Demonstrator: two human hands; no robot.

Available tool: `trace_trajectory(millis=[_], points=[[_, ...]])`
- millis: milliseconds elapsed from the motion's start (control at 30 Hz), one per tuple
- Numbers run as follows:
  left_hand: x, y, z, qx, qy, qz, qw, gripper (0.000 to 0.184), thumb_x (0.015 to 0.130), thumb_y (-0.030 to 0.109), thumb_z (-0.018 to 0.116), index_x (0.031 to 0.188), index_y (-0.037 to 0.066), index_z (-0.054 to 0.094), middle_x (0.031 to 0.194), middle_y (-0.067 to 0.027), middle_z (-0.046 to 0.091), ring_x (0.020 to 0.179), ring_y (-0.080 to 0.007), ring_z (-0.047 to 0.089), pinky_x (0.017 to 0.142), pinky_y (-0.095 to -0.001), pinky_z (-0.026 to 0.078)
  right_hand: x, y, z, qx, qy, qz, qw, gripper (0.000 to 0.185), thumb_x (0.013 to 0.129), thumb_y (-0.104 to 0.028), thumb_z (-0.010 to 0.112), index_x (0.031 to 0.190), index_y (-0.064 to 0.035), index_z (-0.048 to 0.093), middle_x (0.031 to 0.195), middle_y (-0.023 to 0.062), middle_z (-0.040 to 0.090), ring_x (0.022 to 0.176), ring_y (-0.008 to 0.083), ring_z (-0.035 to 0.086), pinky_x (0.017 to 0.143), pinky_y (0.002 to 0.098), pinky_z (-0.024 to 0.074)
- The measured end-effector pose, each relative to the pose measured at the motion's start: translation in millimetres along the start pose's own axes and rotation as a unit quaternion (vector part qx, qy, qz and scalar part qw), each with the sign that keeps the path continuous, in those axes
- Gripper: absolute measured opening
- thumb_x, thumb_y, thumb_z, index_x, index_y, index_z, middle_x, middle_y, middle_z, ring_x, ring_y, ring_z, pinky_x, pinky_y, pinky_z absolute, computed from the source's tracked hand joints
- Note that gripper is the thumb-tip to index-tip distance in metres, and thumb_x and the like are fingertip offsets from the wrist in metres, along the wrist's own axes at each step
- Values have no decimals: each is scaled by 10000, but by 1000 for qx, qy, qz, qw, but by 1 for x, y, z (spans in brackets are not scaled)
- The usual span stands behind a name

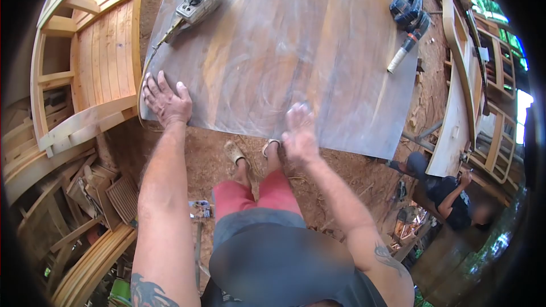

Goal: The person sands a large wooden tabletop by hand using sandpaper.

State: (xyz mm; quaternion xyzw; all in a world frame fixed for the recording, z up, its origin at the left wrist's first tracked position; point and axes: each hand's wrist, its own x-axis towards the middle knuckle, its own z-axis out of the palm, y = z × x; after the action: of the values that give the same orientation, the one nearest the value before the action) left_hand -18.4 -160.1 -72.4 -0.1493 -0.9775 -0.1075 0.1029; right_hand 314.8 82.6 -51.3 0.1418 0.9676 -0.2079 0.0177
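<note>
A broad wooden tabletop (pixel 261 74) with a dusty, whitish surface and swirl marks lies in front of me. My left hand (pixel 169 99) rests flat near its left front corner, fingers spread and holding nothing. Over the front edge, right of the middle, is my right hand (pixel 300 133), smeared by motion. Its fingers point away from me over the wood, and I cannot make out whether anything is under them. A power outlet box (pixel 199 4) with a plugged-in black cable lies at the back left of the top. Toward the right edge sits a blue and black power tool (pixel 408 20) with a pale tube.
A wooden bench frame (pixel 94 51) stands close on the left, above stacked timber pieces (pixel 96 261). Curved wooden parts (pixel 455 85) lean at the right. Another person (pixel 455 196) in dark clothing is at the lower right. Bare reddish soil (pixel 335 193) lies underfoot.
</note>
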Motion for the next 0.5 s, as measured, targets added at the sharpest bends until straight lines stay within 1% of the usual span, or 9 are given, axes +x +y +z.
trace_trajectory(millis=[67, 100, 167, 200, 267, 333, 367, 467, 500], points=[[-2, 2, -1, 4, -2, -2, 1000, 712, 955, 428, 608, 1573, 126, 425, 1666, -207, 363, 1551, -429, 284, 1276, -568, 220, 51, 25, -12, -10, 58, 74, 996, 788, 1057, -429, 452, 1691, -17, 232, 1786, 200, 115, 1664, 334, 71, 1337, 532, 8], [-5, 3, -1, 4, -4, -1, 1000, 710, 955, 427, 608, 1573, 128, 425, 1666, -206, 363, 1551, -429, 285, 1276, -569, 220, 76, 24, -15, -13, 74, 84, 994, 794, 1052, -426, 463, 1690, -15, 231, 1784, 202, 120, 1664, 337, 74, 1337, 533, 12], [-2, -1, 1, 7, -3, 1, 1000, 707, 955, 425, 608, 1572, 133, 424, 1665, -205, 363, 1550, -429, 287, 1275, -569, 220, 127, -4, -5, -17, 111, 100, 989, 806, 1044, -420, 484, 1689, -9, 231, 1781, 206, 132, 1663, 344, 80, 1337, 535, 20], [-1, 0, 0, 11, -3, -3, 1000, 705, 956, 424, 608, 1572, 136, 423, 1665, -204, 362, 1549, -429, 287, 1274, -569, 221, 124, -22, 4, 7, 87, 58, 995, 805, 1045, -421, 480, 1689, -7, 229, 1781, 208, 129, 1663, 347, 77, 1337, 536, 22], [-2, 1, 0, 14, -11, -9, 1000, 703, 956, 422, 607, 1573, 142, 421, 1665, -203, 360, 1548, -428, 289, 1272, -569, 223, 82, -60, 21, 50, 35, -19, 998, 805, 1047, -423, 474, 1688, -4, 226, 1781, 210, 122, 1662, 354, 73, 1337, 537, 28], [-1, 1, 1, 8, -5, -2, 1000, 706, 953, 432, 601, 1573, 144, 422, 1667, -205, 357, 1544, -430, 294, 1267, -572, 227, 13, -68, 12, 49, -30, -14, 998, 807, 1050, -430, 466, 1691, -6, 217, 1782, 211, 116, 1662, 359, 66, 1337, 538, 31], [-1, 1, 2, 6, -2, -1, 1000, 708, 947, 434, 602, 1568, 139, 428, 1665, -211, 359, 1542, -433, 298, 1264, -577, 229, -9, -59, 5, 48, -64, -14, 997, 809, 1052, -433, 462, 1692, -7, 213, 1783, 212, 113, 1662, 362, 63, 1336, 538, 32], [-1, -2, 4, 9, 9, 3, 1000, 705, 945, 432, 598, 1559, 127, 434, 1657, -216, 367, 1536, -435, 307, 1263, -576, 230, -27, 9, -17, -38, -22, 65, 997, 809, 1050, -420, 477, 1692, -6, 211, 1784, 207, 117, 1662, 363, 62, 1335, 538, 29], [-1, -2, 3, 6, 12, 6, 1000, 703, 945, 431, 597, 1558, 125, 436, 1655, -216, 368, 1535, -434, 308, 1264, -574, 229, -4, 23, -19, -12, 20, 98, 995, 804, 1051, -419, 475, 1688, -1, 218, 1783, 212, 122, 1660, 372, 65, 1334, 539, 23]])
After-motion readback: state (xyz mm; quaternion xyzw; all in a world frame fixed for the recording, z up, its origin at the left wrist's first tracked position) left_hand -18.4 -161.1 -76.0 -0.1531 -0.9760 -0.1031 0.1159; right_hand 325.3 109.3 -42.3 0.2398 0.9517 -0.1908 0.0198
